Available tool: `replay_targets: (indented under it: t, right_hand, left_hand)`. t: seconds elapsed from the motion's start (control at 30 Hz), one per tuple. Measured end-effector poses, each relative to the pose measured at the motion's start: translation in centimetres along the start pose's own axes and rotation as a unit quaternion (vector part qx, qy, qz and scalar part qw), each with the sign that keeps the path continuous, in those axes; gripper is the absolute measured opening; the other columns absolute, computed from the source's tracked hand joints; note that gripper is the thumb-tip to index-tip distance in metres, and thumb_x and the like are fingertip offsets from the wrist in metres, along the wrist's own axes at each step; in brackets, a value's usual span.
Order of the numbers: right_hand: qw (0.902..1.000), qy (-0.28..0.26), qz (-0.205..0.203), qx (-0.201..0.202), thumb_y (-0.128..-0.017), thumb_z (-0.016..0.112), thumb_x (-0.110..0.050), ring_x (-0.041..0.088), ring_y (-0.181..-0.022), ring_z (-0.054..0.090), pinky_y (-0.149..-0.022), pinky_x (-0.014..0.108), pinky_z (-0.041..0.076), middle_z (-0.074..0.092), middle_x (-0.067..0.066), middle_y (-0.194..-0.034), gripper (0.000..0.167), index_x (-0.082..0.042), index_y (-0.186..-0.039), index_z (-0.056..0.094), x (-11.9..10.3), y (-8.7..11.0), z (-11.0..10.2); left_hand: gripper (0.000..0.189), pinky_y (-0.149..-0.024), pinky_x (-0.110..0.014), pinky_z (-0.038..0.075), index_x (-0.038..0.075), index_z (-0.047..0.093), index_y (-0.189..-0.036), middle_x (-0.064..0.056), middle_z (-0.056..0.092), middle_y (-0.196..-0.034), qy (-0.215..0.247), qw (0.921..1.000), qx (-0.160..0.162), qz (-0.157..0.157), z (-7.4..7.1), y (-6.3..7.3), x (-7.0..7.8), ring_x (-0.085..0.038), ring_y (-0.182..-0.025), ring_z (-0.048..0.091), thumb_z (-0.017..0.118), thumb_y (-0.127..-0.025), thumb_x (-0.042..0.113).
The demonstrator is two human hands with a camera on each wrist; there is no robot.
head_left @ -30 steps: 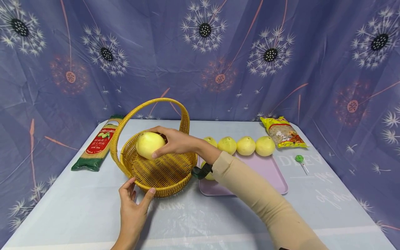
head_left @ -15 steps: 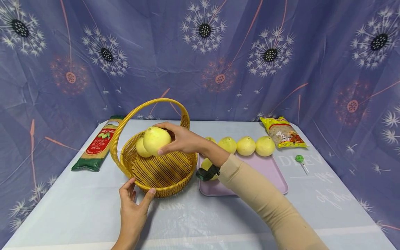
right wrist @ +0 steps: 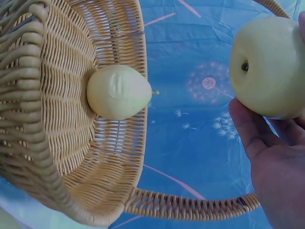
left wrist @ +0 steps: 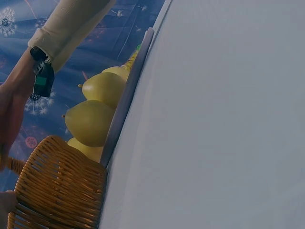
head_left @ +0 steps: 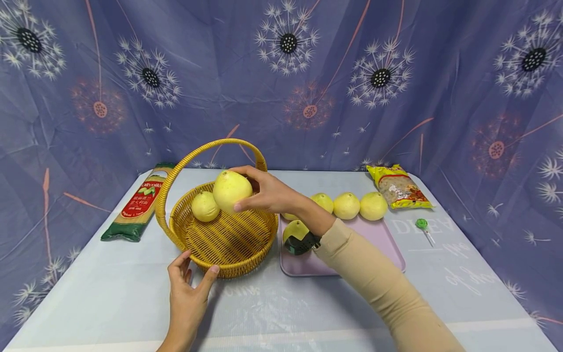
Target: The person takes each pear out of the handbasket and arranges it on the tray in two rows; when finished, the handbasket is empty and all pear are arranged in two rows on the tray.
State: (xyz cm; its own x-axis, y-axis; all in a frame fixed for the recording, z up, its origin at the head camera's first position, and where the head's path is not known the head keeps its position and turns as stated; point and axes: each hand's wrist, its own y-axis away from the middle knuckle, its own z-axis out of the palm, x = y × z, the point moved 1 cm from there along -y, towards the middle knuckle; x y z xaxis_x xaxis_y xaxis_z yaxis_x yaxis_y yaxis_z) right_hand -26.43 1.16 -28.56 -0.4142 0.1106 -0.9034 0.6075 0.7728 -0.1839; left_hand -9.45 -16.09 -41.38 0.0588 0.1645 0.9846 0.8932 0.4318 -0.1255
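Note:
My right hand (head_left: 274,193) grips a pale yellow pomelo (head_left: 231,190) above the wicker basket (head_left: 228,266), under its tall arched handle. The right wrist view shows the fingers around this held pomelo (right wrist: 269,67), clear of the basket wall. Another pomelo (head_left: 205,206) rests inside the basket at its left side. At the basket's front left, my left hand (head_left: 189,288) holds the rim with thumb and curled fingers. In the left wrist view only a bit of that hand (left wrist: 7,201) shows against the basket's woven side (left wrist: 62,186).
A lilac tray (head_left: 360,244) right of the basket bears several pomelos (head_left: 346,205), some partly behind my right wrist. Behind it lies a yellow snack bag (head_left: 400,188), with a green lollipop (head_left: 422,224) nearer. A pasta packet (head_left: 140,200) lies left of the basket.
My right hand has lifted the pomelo up and to the right from the basket's left side, uncovering the other pomelo there. The left hand and the basket have stayed put.

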Motion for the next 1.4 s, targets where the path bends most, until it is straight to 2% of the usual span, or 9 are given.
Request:
replay_targets:
  t: [0.1,0.23,0.5,0.83,1.4]
  right_hand:
    - [0.9998,-0.015,0.0,0.01,-0.081,0.074,-0.011,0.019,-0.117,0.054,-0.091,0.035,0.053,0.045,0.004,-0.138,0.073,-0.025,-0.143,0.036,-0.1,0.4,-0.3]
    - [0.9997,-0.008,-0.001,0.025,-0.081,0.075,-0.014,0.018,-0.117,0.054,-0.091,0.035,0.053,0.044,0.001,-0.139,0.073,-0.027,-0.142,0.037,-0.2,1.0,-0.7]
    - [0.9989,0.005,-0.014,0.045,-0.081,0.074,-0.013,0.017,-0.118,0.053,-0.094,0.036,0.051,0.045,0.001,-0.139,0.072,-0.025,-0.142,0.038,-0.1,2.0,-1.5]
    - [0.9977,0.001,-0.009,0.068,-0.08,0.075,-0.017,0.019,-0.12,0.053,-0.098,0.04,0.048,0.043,0.0,-0.141,0.073,-0.025,-0.142,0.038,0.0,3.7,-2.4]
    - [0.9928,0.002,-0.006,0.119,-0.076,0.079,-0.024,0.024,-0.117,0.055,-0.097,0.039,0.05,0.044,0.005,-0.141,0.079,-0.02,-0.143,0.037,1.1,7.1,-4.2]
  left_hand:
    - [0.072,-0.118,-0.053,0.016,0.005,0.025,-0.138,-0.014,0.025,-0.152,0.0,1.0,0.001,0.0,0.0,0.0,0.0,-0.03,-0.145,0.019,0.072,-0.084,0.016]
    - [0.073,-0.118,-0.053,0.015,0.005,0.025,-0.138,-0.014,0.024,-0.152,0.003,1.0,-0.001,0.001,-0.1,0.0,0.0,-0.03,-0.145,0.018,0.072,-0.084,0.016]
    - [0.073,-0.118,-0.053,0.013,0.005,0.024,-0.139,-0.014,0.023,-0.153,0.009,1.0,-0.004,-0.001,-0.1,0.0,0.0,-0.03,-0.145,0.017,0.071,-0.084,0.016]
    - [0.072,-0.118,-0.053,0.014,0.005,0.024,-0.139,-0.016,0.023,-0.153,0.006,1.0,-0.003,0.0,-0.1,0.0,0.0,-0.03,-0.145,0.017,0.071,-0.084,0.014]
    - [0.073,-0.118,-0.053,0.013,0.004,0.024,-0.139,-0.016,0.023,-0.153,0.009,1.0,-0.002,0.0,-0.1,0.0,0.0,-0.031,-0.145,0.017,0.071,-0.084,0.014]
